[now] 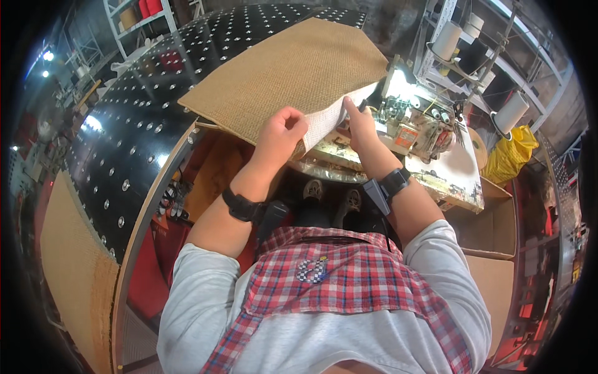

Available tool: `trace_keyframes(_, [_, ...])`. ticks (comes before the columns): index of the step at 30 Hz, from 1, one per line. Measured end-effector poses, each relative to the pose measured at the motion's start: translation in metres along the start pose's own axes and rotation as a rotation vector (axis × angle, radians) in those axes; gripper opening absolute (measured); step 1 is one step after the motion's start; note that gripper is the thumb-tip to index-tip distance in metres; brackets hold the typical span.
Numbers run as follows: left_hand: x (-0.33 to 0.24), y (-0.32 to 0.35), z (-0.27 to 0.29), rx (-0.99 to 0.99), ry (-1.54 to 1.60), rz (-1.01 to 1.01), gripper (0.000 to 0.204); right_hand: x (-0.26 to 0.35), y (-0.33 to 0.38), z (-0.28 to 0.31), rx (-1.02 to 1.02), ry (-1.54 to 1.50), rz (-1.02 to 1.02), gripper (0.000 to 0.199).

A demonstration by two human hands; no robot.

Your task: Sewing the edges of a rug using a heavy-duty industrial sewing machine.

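At far left we see a tan sheet (71, 249), its outer edge fading into the dark rim. Beside it curves the black studded worktop (134, 146). Our mat (286, 75) overlies its right end, long axis slanting from near left to far right, narrower end away from us. Our left hand (283, 134) pinches its near edge, some fingertips hidden; white backing shows. Our right hand (361, 124) grips farther right, thumb on top. Glare blurs the sewing machine (417, 128) just beyond, beside thread cones (511, 112).
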State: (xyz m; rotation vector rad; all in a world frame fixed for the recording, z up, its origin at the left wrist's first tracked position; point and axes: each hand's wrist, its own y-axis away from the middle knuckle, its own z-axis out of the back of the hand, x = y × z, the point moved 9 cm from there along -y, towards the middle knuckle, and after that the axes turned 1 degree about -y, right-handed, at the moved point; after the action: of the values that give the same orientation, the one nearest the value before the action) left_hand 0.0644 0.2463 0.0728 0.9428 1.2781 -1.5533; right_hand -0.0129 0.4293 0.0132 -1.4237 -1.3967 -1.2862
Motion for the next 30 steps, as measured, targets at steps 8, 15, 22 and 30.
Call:
trace_keyframes(8, [-0.016, 0.028, -0.017, 0.226, -0.829, -0.331, 0.068, 0.006, 0.003, 0.0, 0.024, -0.097, 0.02, 0.042])
trace_keyframes(15, [0.06, -0.039, 0.037, 0.027, -0.113, 0.254, 0.04, 0.015, -0.061, 0.013, -0.072, -0.181, 0.041, 0.048])
trace_keyframes(22, [0.089, -0.012, 0.084, -0.409, 1.187, 0.378, 0.039, 0.072, -0.111, -0.037, -0.01, 0.215, 0.476, 0.04])
trace_keyframes(30, [-0.005, 0.094, 0.014, 0.78, 0.593, 0.164, 0.04, 0.036, -0.154, -0.046, -0.03, 0.083, 0.213, 0.065])
